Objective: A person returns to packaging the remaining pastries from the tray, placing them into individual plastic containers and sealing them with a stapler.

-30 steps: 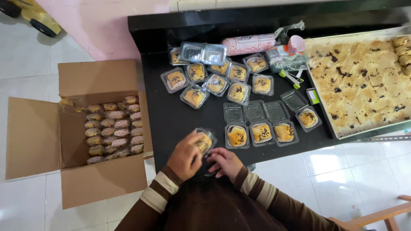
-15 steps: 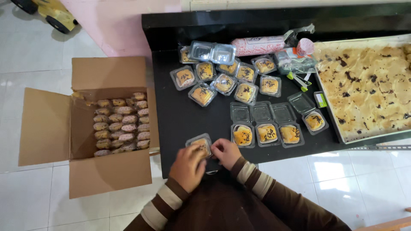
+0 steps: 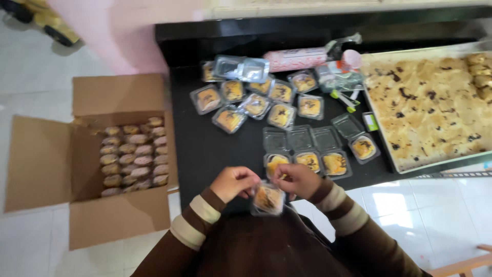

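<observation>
Both hands grip one small clear plastic box with a cookie inside (image 3: pixel 268 198), held at the near edge of the black table (image 3: pixel 215 149). My left hand (image 3: pixel 233 183) pinches its left side, my right hand (image 3: pixel 295 179) its right side. Just beyond my hands stands a row of open clear boxes with cookies (image 3: pixel 309 160), their lids flipped back. Farther off lies a loose pile of closed cookie boxes (image 3: pixel 254 98). Brown striped sleeves cover both forearms.
An open cardboard box (image 3: pixel 115 164) packed with rows of filled boxes stands on the white tiled floor at the left. A large baking tray of baked cookie sheet (image 3: pixel 425 110) fills the table's right side. A pink roll (image 3: pixel 300 57) and small clutter lie at the back.
The plastic box has come off the table toward my body and is now held up between both hands. The view has shifted slightly.
</observation>
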